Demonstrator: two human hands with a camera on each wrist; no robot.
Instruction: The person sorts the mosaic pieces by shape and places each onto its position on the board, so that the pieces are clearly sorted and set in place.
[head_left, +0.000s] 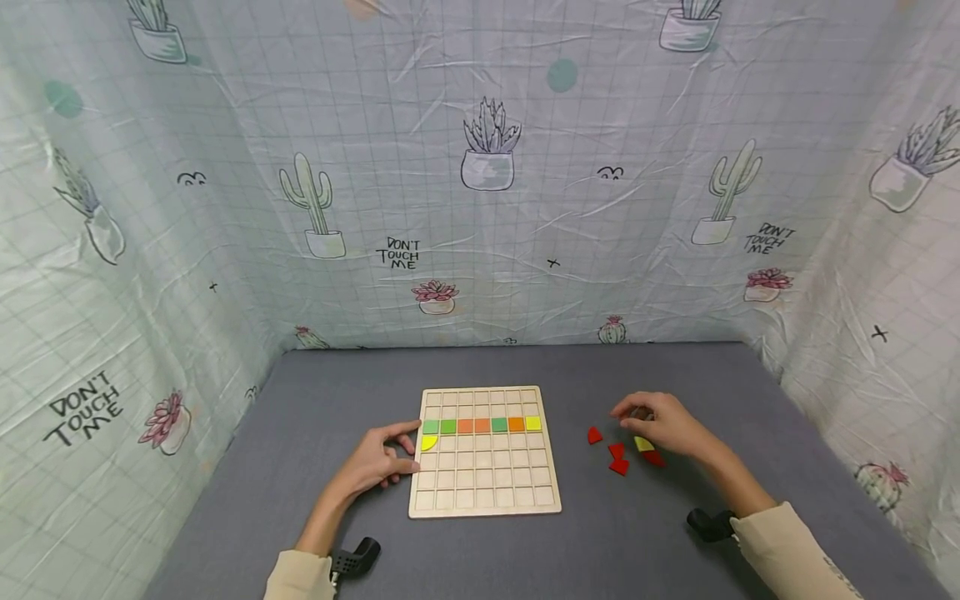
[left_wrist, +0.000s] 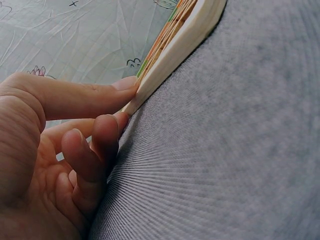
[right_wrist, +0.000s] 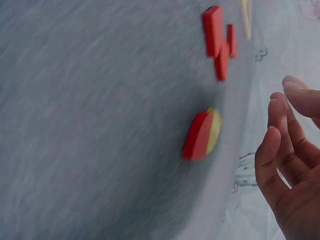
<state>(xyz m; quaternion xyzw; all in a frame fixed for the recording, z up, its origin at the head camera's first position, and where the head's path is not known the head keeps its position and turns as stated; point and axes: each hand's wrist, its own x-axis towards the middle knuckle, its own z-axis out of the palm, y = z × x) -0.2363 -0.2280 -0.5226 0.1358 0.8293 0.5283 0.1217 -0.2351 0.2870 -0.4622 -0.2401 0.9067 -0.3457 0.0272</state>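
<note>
Head view: one wooden grid board (head_left: 483, 479), flat on a grey bench (head_left: 637, 542); a single row of seven square tiles (head_left: 475, 426) crosses it in greens, oranges and a yellow, the yellow at the board's right end, with one yellow rounded tile (head_left: 428, 442) directly below the leftmost square. One left hand (head_left: 377, 458), at the board's left edge, forefinger and thumb extended and touching that edge. One right hand (head_left: 660, 421), right of the board, fingers bent, above a yellow piece (head_left: 643, 443) and a red piece (head_left: 656, 458); between these and the board, three smaller red pieces (head_left: 617, 450). Two pale sleeves (head_left: 791, 550), each with a black wrist device (head_left: 356, 557), one below the board's left, one below its right. Behind the board, a cactus-print cloth (head_left: 495, 250). Left wrist view: thumb against the board's edge, remaining fingers loosely curled beside it. Right wrist view: fingers relaxed, tips apart, grasping nothing visible; the yellow piece and red piece lie touching on the bench, clear of the hand.
</note>
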